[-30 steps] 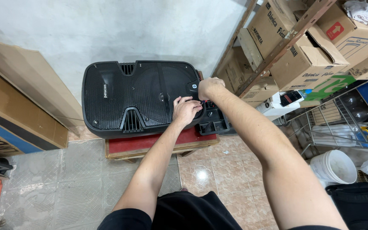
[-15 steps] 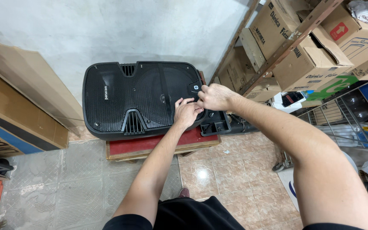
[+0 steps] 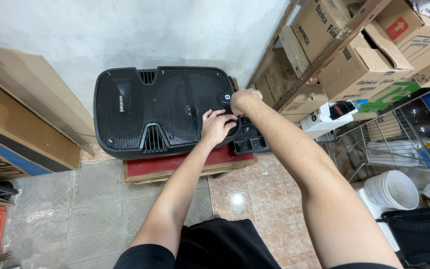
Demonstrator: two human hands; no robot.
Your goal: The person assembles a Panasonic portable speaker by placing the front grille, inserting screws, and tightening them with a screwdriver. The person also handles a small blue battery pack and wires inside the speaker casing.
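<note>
Both hands stay on the right end of the black speaker [image 3: 160,112]: the left hand [image 3: 217,125] presses curled fingers onto its grille edge, while the right hand [image 3: 242,98] has slid up to grip the top corner. The speaker lies face-up on a red wooden platform [image 3: 175,165] against the wall, cardboard boxes [image 3: 354,65] shelved at right.

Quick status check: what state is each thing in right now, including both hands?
Black speaker: lying on its side on the red platform.
Red platform: flat on the tiled floor, bearing the speaker.
Left hand: fingers curled on the speaker's right end.
Right hand: gripping the speaker's right edge.
White bucket: upright, open.
Cardboard boxes: stacked on shelving.
</note>
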